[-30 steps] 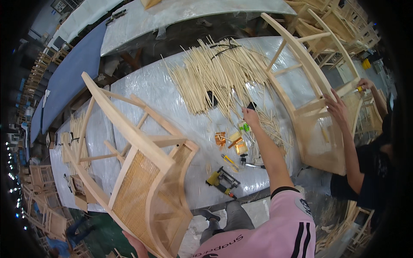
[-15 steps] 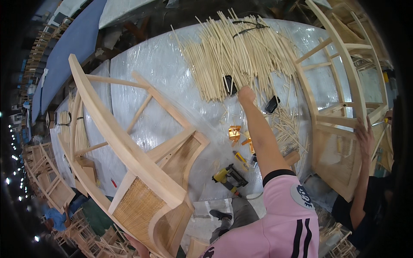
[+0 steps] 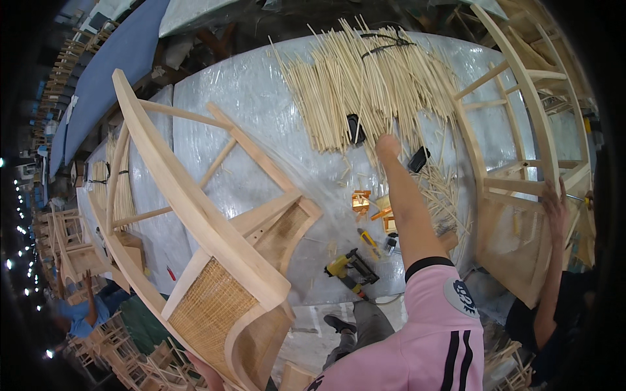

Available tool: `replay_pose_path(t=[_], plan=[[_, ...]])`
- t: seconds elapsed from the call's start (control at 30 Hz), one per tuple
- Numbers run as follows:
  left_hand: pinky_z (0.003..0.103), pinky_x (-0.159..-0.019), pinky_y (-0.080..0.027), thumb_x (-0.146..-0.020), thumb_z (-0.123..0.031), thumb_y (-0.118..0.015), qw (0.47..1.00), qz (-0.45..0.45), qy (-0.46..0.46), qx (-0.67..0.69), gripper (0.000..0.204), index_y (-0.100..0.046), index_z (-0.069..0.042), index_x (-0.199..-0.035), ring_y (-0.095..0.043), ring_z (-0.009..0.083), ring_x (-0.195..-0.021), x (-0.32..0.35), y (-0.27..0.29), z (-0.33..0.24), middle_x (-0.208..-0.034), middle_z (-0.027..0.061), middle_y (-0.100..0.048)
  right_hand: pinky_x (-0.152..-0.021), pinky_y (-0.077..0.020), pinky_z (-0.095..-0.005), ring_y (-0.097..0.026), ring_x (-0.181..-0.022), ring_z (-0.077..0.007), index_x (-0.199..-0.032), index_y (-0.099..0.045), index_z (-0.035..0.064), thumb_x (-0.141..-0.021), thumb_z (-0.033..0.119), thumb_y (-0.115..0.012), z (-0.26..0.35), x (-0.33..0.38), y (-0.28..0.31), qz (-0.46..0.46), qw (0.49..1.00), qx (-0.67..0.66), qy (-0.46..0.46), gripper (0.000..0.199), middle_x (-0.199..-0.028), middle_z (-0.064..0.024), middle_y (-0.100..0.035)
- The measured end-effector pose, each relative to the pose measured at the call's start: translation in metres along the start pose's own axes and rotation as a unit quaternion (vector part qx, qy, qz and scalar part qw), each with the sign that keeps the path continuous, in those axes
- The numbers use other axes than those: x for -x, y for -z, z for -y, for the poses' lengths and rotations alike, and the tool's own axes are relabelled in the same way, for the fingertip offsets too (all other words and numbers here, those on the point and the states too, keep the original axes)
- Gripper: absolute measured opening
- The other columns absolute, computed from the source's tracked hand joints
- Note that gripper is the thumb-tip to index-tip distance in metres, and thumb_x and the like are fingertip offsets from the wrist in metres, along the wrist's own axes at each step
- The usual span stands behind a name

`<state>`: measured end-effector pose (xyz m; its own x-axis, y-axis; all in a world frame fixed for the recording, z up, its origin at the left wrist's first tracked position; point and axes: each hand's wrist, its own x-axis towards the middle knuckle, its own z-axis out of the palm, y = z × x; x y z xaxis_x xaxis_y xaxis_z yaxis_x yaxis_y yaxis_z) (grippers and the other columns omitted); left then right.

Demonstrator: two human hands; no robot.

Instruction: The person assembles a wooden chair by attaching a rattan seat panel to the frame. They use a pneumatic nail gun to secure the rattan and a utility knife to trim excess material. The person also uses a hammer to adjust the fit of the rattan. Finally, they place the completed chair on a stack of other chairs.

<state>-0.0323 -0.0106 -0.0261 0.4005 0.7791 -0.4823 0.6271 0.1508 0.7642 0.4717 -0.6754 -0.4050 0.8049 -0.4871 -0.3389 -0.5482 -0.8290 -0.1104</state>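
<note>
My right hand (image 3: 388,147) reaches to the near ends of a large pile of thin wooden sticks (image 3: 385,85). Its fingers look curled, and what lies in them is hidden. Two black holders (image 3: 355,130) rest by the sticks, one on each side of this hand. On the left, a pale wooden chair frame (image 3: 195,208) with a woven cane panel (image 3: 212,296) lies tipped on the table. My left hand (image 3: 207,375) is at the chair's lower edge, closed against the rail, its fingers mostly hidden by the wood.
A yellow and black nail gun (image 3: 351,268), a yellow utility knife (image 3: 368,242) and copper-coloured strips (image 3: 360,202) lie on the plastic-covered table (image 3: 222,85). On the right, a co-worker's hand (image 3: 554,202) touches another chair frame (image 3: 515,182). More chairs stand at lower left.
The whole view has shifted slightly, with table items a little further right. My right hand stays at the near ends of the sticks. A person at far left has an arm raised.
</note>
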Motion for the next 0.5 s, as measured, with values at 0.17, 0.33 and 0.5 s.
replay_pose_path(t=[0.17,0.33,0.5], plan=[[0.04,-0.11,-0.042,-0.108,-0.067,-0.033,0.999,-0.015,-0.011,-0.034,0.08,-0.038,-0.004,-0.157,-0.052,0.0303,-0.133,-0.001,0.009,0.012,-0.154,0.0133,-0.049,-0.084,-0.0594,-0.0517,-0.074,-0.095,-0.0409,-0.104,-0.079,0.0059,-0.097,0.032,-0.06,-0.013,0.021,0.015,-0.032,0.997,-0.07,0.016,0.033,-0.102,-0.0221,-0.076],[0.043,-0.112,-0.039,-0.107,-0.07,-0.029,0.996,-0.026,-0.032,-0.081,0.087,-0.036,0.0,-0.158,-0.05,0.0313,-0.135,-0.001,-0.003,0.002,-0.155,0.015,-0.048,-0.081,-0.058,-0.0523,-0.072,-0.088,-0.0436,-0.097,-0.079,0.0055,-0.096,0.036,-0.063,-0.057,0.045,0.05,-0.115,0.986,-0.118,0.04,0.035,-0.095,-0.0225,-0.075],[0.044,-0.111,-0.04,-0.107,-0.069,-0.028,0.997,0.057,-0.035,-0.039,0.086,-0.035,-0.001,-0.158,-0.05,0.0316,-0.135,-0.002,-0.004,0.002,-0.155,0.0165,-0.046,-0.074,-0.0538,-0.0543,-0.071,-0.083,-0.043,-0.096,-0.079,0.006,-0.097,0.036,-0.062,-0.13,0.119,0.057,-0.18,0.964,-0.194,0.034,0.034,-0.087,-0.024,-0.072]])
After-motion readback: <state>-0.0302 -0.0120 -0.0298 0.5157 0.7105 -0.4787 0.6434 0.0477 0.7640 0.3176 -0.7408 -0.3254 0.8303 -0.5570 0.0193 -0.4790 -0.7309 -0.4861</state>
